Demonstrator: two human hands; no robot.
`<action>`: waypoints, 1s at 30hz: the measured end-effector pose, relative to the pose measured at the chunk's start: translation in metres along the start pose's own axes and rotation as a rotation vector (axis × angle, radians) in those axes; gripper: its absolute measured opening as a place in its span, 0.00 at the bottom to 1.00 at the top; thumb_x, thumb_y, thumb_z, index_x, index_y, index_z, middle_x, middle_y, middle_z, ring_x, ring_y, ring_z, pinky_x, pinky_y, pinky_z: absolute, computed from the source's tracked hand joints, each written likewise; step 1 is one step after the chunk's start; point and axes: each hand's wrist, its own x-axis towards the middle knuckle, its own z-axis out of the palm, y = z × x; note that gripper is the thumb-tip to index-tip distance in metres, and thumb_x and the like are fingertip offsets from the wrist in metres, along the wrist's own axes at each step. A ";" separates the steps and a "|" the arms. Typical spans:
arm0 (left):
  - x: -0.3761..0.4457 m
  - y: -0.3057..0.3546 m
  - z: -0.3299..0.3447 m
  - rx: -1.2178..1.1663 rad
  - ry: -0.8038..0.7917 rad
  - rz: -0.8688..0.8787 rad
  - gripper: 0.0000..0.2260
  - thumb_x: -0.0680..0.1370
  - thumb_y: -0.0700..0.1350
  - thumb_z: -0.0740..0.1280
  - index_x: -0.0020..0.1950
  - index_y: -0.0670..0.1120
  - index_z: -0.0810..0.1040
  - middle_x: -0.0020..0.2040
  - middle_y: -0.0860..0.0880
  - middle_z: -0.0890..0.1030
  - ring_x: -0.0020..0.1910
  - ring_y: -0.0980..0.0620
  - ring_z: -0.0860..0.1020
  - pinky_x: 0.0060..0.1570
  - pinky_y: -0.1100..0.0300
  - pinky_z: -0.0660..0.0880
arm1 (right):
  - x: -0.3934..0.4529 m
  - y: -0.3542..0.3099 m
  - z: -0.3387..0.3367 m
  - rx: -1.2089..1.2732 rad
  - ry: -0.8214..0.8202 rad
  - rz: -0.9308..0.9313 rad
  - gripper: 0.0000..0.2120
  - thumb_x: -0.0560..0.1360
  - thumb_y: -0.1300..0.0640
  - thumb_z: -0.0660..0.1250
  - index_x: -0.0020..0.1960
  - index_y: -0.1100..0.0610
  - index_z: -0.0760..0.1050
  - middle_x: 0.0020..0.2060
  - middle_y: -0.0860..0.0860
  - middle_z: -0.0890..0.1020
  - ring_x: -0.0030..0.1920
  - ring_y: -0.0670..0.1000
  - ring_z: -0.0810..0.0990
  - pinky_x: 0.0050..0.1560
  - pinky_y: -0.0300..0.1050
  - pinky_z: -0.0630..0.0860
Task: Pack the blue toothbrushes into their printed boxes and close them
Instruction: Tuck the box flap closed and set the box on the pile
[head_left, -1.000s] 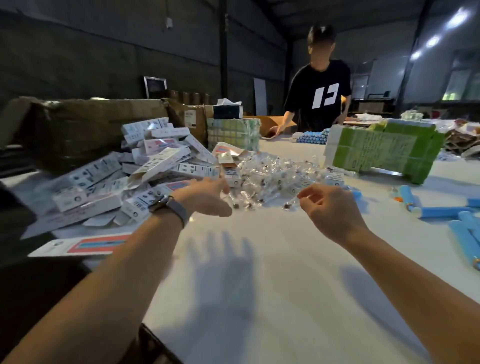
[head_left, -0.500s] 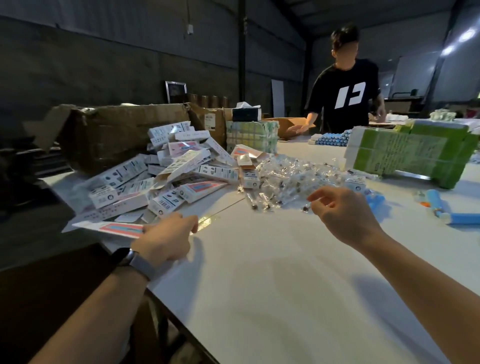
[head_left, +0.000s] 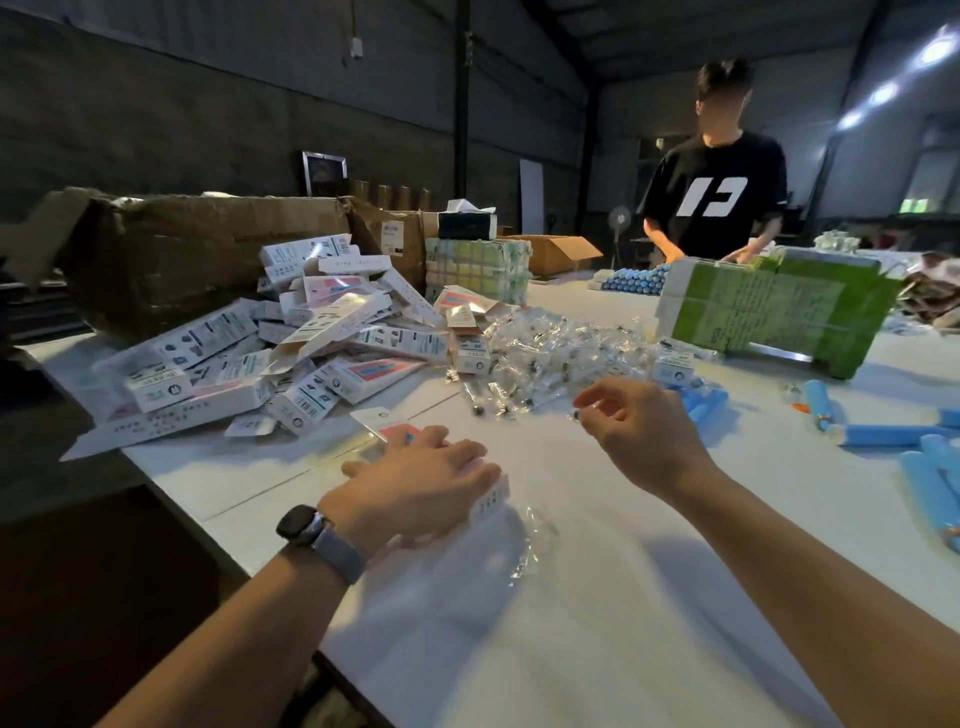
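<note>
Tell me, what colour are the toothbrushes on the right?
Light blue toothbrushes, seen in the head view.

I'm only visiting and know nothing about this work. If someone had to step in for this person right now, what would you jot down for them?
Left hand: lies on a flat printed box at the table's near edge, fingers over it; whether it grips the box I cannot tell.
Right hand: fingers curled, seemingly pinching a small clear packet beside the packet pile.
Supplies: heap of printed boxes to the left, blue toothbrushes to the right.
Done: nothing packed in front of this person that I can see.
Left: open the box, put in a toothbrush, close it, repeat.
</note>
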 end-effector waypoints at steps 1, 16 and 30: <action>0.004 0.000 0.002 0.044 -0.007 0.023 0.22 0.79 0.65 0.45 0.68 0.62 0.67 0.72 0.51 0.68 0.71 0.45 0.61 0.68 0.37 0.60 | 0.000 0.001 0.000 -0.004 -0.003 0.006 0.07 0.76 0.55 0.68 0.51 0.50 0.83 0.39 0.46 0.81 0.43 0.49 0.80 0.46 0.46 0.78; 0.055 0.099 -0.022 -0.877 0.606 0.436 0.46 0.70 0.42 0.78 0.68 0.68 0.47 0.67 0.55 0.62 0.63 0.65 0.68 0.53 0.74 0.70 | 0.004 0.004 -0.009 0.716 -0.076 0.323 0.15 0.82 0.48 0.59 0.65 0.51 0.73 0.52 0.52 0.82 0.50 0.52 0.82 0.46 0.50 0.80; 0.063 0.100 0.015 -1.468 0.034 0.605 0.31 0.74 0.28 0.65 0.67 0.60 0.72 0.59 0.51 0.81 0.60 0.46 0.80 0.51 0.56 0.80 | 0.004 0.036 -0.020 0.756 -0.188 0.176 0.31 0.65 0.46 0.77 0.66 0.43 0.71 0.57 0.50 0.79 0.54 0.53 0.82 0.51 0.49 0.82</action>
